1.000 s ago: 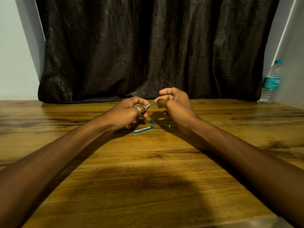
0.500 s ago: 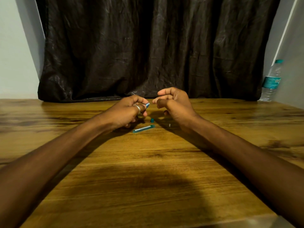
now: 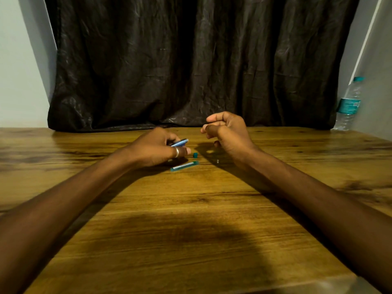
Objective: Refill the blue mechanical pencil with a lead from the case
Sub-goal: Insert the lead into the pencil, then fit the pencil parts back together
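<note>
The hands are apart, near the far edge of the surface (image 3: pixel 191 209). The left hand (image 3: pixel 154 148) is closed around the blue mechanical pencil (image 3: pixel 180 143), a smooth glossy barrel. The right hand (image 3: pixel 227 132) is raised and loosely curled; whether it pinches a lead, I cannot tell. The case (image 3: pixel 184 166), a thin teal plastic tube, lies on the wood under the left hand, its small cap (image 3: pixel 195 155) just beside. I judge the lead is probably inserted; next, small parts must be closed with fine care.
</note>
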